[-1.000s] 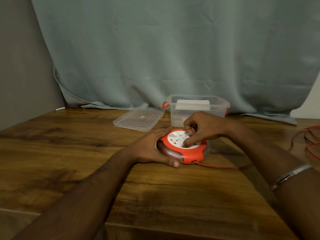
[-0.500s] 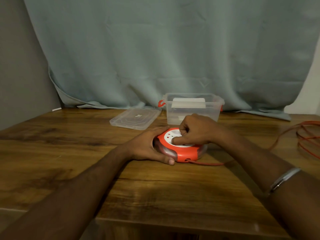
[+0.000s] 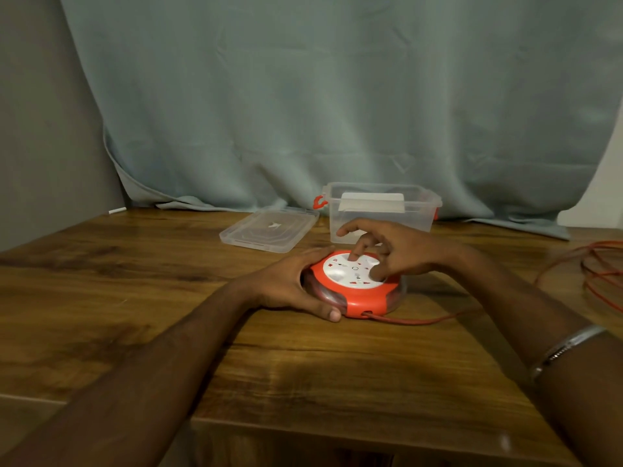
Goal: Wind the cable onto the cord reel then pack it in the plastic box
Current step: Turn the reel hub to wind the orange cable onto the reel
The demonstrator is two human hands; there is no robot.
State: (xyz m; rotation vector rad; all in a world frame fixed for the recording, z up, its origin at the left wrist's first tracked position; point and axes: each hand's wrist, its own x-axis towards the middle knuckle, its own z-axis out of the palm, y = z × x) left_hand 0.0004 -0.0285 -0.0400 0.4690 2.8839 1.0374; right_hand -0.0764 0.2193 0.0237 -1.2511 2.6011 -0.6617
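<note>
While flat round red-and-white cord reel lies on wooden table, left hand cups its left rim, fingers curled round; right hand above, fingertips pressing white face. Loose red cable trails right. Clear plastic box just behind.

Table: wood-grain surface, smooth, low sheen with a dull reflection near the front edge. Cord reel: glossy orange plastic with a matt white plastic face and a clear plastic rim; at its 12 o'clock, plastic box and lid are clear, smooth plastic. Curtain: matt creased cloth; bracelet: shiny metal.
</note>
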